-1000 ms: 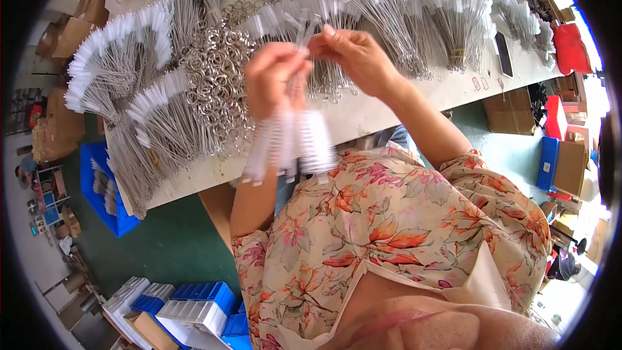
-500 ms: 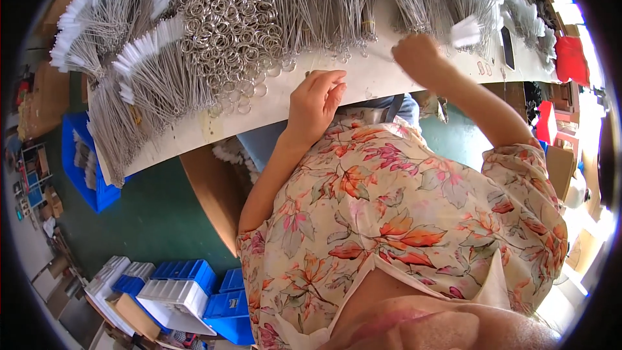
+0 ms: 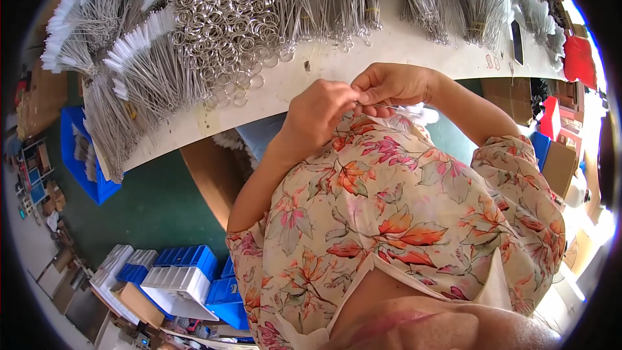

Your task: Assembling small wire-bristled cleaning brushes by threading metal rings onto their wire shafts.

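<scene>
My left hand [image 3: 319, 115] and my right hand [image 3: 396, 84] meet at the table's front edge, fingertips almost touching. A thin wire brush [image 3: 422, 115] with white bristles runs out from under my right hand, which pinches its wire handle. My left fingers are closed at the handle's end; what they hold is hidden by the fingers. Beyond my left hand lies a big heap of silver split rings [image 3: 223, 23], with a few loose rings [image 3: 240, 97] at its near edge. Bundles of similar wire brushes [image 3: 483, 10] lie along the far side.
The pale table [image 3: 285, 87] curves across in front of me. More brushes [image 3: 152, 65] are piled at its left end. A dark phone-like slab [image 3: 517, 42] lies to the right. A blue crate [image 3: 81, 162] stands below left, and a cardboard box [image 3: 210, 168] is under the table.
My right hand has come back from the brush bundles toward my left hand, bringing a wire brush. Both hands are now together, and my left hand has turned toward the right one.
</scene>
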Action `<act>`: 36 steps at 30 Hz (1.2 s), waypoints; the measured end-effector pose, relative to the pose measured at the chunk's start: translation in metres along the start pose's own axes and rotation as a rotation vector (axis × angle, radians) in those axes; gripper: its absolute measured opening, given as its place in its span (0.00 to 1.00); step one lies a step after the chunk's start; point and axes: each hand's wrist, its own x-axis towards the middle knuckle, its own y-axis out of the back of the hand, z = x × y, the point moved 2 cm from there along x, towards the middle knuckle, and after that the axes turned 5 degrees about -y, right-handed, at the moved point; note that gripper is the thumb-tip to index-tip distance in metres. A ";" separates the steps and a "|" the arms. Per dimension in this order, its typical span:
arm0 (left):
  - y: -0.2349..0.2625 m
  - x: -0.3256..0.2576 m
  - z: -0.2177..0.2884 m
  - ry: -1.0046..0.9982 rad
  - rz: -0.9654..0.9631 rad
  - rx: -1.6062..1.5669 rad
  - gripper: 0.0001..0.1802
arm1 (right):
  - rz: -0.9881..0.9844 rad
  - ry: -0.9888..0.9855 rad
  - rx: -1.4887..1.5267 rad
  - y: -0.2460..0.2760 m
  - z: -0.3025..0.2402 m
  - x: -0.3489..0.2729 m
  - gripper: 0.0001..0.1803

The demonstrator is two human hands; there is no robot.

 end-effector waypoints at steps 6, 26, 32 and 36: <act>0.008 -0.001 -0.005 -0.050 0.059 0.262 0.10 | 0.381 0.034 -0.630 0.003 -0.032 -0.032 0.08; 0.055 0.003 -0.007 0.459 0.503 -0.027 0.05 | 0.328 0.586 -0.280 -0.050 -0.069 0.032 0.09; 0.053 -0.005 -0.014 0.522 0.658 -0.776 0.10 | 0.506 0.946 -0.414 -0.067 -0.060 0.035 0.06; 0.052 -0.007 -0.011 0.601 0.669 -1.006 0.12 | 0.579 1.089 -0.548 -0.072 -0.062 0.031 0.06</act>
